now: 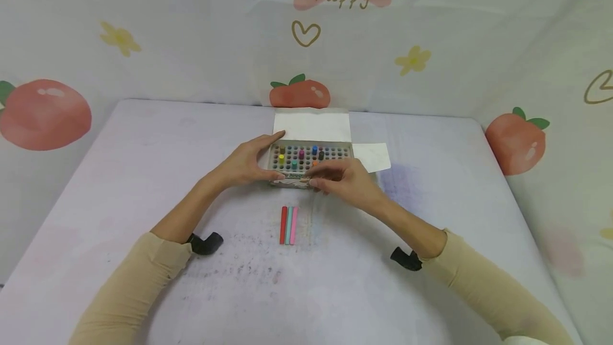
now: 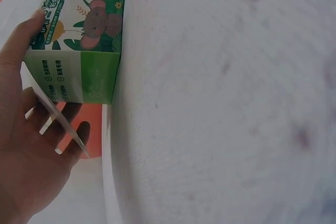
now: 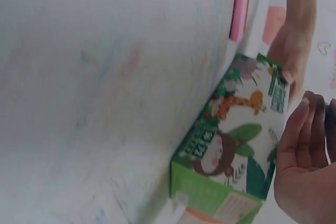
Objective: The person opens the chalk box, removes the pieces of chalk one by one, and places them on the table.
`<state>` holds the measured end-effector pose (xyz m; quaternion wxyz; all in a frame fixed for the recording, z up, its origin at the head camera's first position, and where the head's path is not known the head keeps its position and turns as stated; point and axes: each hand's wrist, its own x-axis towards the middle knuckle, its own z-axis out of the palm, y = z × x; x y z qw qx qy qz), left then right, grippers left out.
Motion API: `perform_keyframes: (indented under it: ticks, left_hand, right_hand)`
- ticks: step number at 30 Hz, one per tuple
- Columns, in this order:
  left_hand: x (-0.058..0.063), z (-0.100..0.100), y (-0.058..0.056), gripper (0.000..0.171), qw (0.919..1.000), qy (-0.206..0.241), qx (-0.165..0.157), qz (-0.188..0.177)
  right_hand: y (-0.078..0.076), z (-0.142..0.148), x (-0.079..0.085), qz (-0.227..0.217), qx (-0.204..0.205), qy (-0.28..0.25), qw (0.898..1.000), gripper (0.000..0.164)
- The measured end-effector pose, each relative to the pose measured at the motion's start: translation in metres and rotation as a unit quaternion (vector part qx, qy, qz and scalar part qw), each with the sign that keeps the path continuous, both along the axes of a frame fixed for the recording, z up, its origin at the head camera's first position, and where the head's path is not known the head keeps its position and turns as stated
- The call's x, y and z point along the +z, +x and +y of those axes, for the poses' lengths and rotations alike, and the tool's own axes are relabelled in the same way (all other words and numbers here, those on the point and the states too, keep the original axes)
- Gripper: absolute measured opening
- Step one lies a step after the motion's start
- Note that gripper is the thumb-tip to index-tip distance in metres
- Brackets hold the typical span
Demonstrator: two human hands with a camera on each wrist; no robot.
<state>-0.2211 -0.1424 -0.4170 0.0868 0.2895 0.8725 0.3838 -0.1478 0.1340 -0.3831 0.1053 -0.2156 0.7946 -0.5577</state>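
An open chalk box (image 1: 292, 180) with a grid of holes stands on the table, several coloured chalk sticks poking up from it. My left hand (image 1: 249, 163) grips its left end, thumb on the printed front and fingers spread behind the side flap (image 2: 59, 116). Over the front right part of the grid hovers my right hand (image 1: 347, 181), fingertips close to an orange chalk stick (image 1: 314, 163). Thumb and fingers come near each other, and no chalk shows between them. Red (image 1: 283, 225), green (image 1: 289, 225) and pink (image 1: 294, 225) chalk sticks lie side by side before the box.
The box's white lid (image 1: 312, 124) stands raised at the back, and a white side flap (image 1: 372, 157) sticks out to the right. Coloured chalk smudges mark the white tabletop (image 1: 230, 281). A printed cloth (image 1: 215, 31) hangs behind the table.
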Motion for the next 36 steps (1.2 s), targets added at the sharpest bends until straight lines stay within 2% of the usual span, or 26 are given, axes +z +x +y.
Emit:
perform_keyframes:
  ticks: [4, 13, 20, 25, 30, 36]
  left_hand:
    - [0.0, 0.0, -0.001, 0.1, 1.0, -0.003, -0.003, 0.0]
    - [0.004, 0.0, -0.001, 0.101, 0.9998, -0.018, 0.001, 0.001]
    - [0.005, 0.0, 0.0, 0.103, 0.9998, -0.017, -0.005, -0.005]
    - [0.004, 0.001, 0.001, 0.102, 0.9999, -0.011, -0.006, -0.011]
    - [0.005, 0.002, 0.002, 0.102, 0.9999, -0.007, -0.009, -0.01]
    - [0.006, 0.001, 0.003, 0.102, 0.9999, -0.01, -0.006, -0.009]
  right_hand:
    - [-0.005, 0.005, 0.005, 0.028, -0.007, 0.013, 0.999, 0.018]
    - [-0.018, 0.011, 0.015, 0.058, -0.003, 0.034, 0.998, 0.017]
    - [-0.027, 0.017, 0.012, 0.071, -0.026, 0.058, 0.996, 0.018]
    - [-0.033, 0.019, 0.008, 0.083, -0.06, 0.085, 0.991, 0.019]
    - [-0.038, 0.019, 0.004, 0.075, -0.093, 0.122, 0.985, 0.019]
    - [-0.044, 0.018, 0.003, 0.07, -0.083, 0.156, 0.982, 0.02]
